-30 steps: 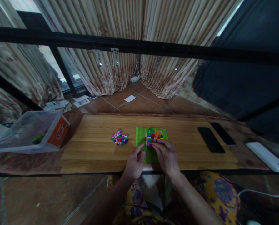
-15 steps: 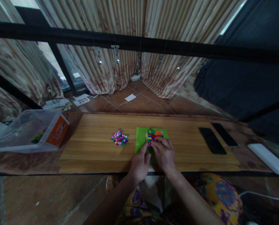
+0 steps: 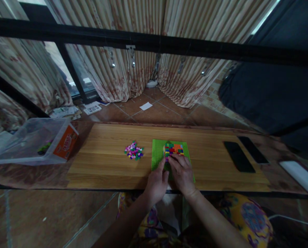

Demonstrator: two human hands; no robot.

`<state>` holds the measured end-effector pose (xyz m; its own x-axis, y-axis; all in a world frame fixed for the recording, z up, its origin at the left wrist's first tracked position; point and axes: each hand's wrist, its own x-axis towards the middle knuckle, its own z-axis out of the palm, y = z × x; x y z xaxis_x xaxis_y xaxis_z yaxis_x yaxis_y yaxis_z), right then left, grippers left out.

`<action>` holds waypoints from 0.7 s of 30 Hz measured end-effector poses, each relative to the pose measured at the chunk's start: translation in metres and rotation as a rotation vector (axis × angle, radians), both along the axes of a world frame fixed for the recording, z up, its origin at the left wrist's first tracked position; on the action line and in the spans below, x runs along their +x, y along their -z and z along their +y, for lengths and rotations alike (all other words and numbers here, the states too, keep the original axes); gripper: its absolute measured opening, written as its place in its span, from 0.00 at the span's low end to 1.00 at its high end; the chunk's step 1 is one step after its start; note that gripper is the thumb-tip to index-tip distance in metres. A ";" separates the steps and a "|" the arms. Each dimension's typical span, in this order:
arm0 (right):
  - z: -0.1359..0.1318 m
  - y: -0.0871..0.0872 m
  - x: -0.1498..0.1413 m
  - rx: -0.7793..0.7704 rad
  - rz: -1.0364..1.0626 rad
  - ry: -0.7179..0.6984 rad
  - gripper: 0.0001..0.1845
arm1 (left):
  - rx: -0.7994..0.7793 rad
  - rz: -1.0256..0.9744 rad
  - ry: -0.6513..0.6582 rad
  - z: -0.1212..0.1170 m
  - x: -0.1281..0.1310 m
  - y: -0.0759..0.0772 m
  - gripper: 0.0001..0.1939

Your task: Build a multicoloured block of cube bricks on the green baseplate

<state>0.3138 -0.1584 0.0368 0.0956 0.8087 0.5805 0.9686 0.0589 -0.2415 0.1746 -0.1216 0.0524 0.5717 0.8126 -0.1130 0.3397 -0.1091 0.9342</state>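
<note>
A low block of small multicoloured toy bricks (image 3: 172, 148) sits on a green studded baseplate (image 3: 157, 148) on the wooden board. My left hand (image 3: 157, 182) reaches in from the front with its index finger stretched to the block's near left corner, thumb held apart. Closed fingers of my right hand (image 3: 182, 174) press on the near side of the block, covering part of it. Whether a loose brick is beneath those fingertips is hidden. Left of the baseplate lies a pile of loose toy bricks (image 3: 133, 151), mostly pink and purple, with green, blue and yellow ones.
A clear plastic box (image 3: 32, 141) with an orange label stands left of the board (image 3: 99, 172). Two dark flat phone-like objects (image 3: 238, 156) lie at the right, beside a white oblong device (image 3: 300, 177). A black metal bar (image 3: 148, 39) crosses above the far side.
My right fingers have flattened slightly and shifted on the block's near side, showing more of its top. My left index finger stays at the corner. The whole view has shifted slightly.
</note>
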 end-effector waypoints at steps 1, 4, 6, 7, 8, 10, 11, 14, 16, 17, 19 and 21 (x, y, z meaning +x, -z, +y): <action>-0.001 0.000 0.000 -0.015 -0.005 -0.008 0.15 | 0.000 -0.016 -0.009 0.000 0.000 0.001 0.26; -0.003 0.000 0.002 -0.066 -0.020 -0.019 0.16 | 0.002 -0.041 -0.024 0.000 -0.001 0.002 0.26; -0.003 -0.001 0.002 -0.094 -0.014 -0.017 0.16 | -0.006 -0.043 -0.024 0.002 -0.002 0.004 0.25; -0.003 -0.002 0.002 -0.101 -0.001 -0.015 0.16 | -0.019 -0.051 -0.031 0.003 -0.002 0.005 0.25; -0.003 -0.003 0.002 -0.100 0.020 -0.012 0.16 | -0.043 -0.067 -0.045 0.004 -0.003 0.007 0.25; -0.005 -0.005 0.000 -0.075 0.088 0.007 0.16 | -0.138 -0.126 -0.086 0.006 -0.004 0.012 0.25; -0.007 -0.006 -0.002 -0.053 0.137 0.026 0.17 | -0.212 -0.171 -0.123 0.007 -0.005 0.014 0.25; -0.017 -0.013 -0.011 -0.002 0.318 0.070 0.18 | -0.482 -0.312 -0.276 0.008 -0.007 0.016 0.27; -0.026 -0.020 -0.021 -0.025 0.434 0.041 0.15 | -0.622 -0.384 -0.348 0.008 -0.009 0.013 0.29; -0.030 -0.023 -0.025 -0.054 0.485 0.014 0.14 | -0.668 -0.414 -0.359 0.007 -0.010 0.010 0.30; -0.037 -0.028 -0.034 -0.118 0.573 -0.036 0.12 | -0.723 -0.475 -0.355 0.006 -0.011 0.002 0.31; -0.039 -0.030 -0.040 -0.146 0.638 -0.063 0.12 | -0.741 -0.525 -0.349 0.004 -0.011 -0.005 0.32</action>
<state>0.2737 -0.1976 0.0667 0.3348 0.8902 0.3090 0.6283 0.0335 -0.7773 0.1631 -0.1175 0.0576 0.4355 0.7716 -0.4636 -0.2386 0.5955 0.7671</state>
